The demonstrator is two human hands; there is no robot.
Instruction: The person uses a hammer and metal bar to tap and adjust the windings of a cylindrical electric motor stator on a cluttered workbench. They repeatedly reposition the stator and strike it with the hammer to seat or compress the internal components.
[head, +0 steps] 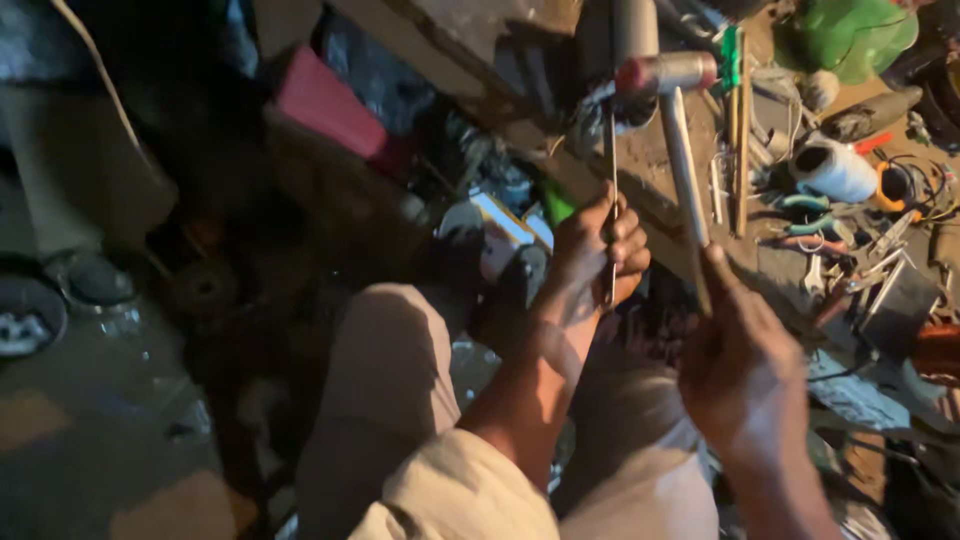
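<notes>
My left hand [597,250] is closed around a thin metal rod [612,170] that stands upright against the edge of a wooden workbench [640,170]. My right hand [740,370] grips the pale handle of a hammer [683,160], raised at a slant. The hammer's metal head [665,73] hovers at the top end of the rod, near a grey upright post. Both forearms reach up from my lap, where my knees in light trousers show.
The bench at right is littered with a white spool [835,170], pliers, wrenches, wires and an orange round thing. A green bag [855,35] lies at the top right. A pink box [330,100] sits in dark clutter left of the bench. The floor at left is dim.
</notes>
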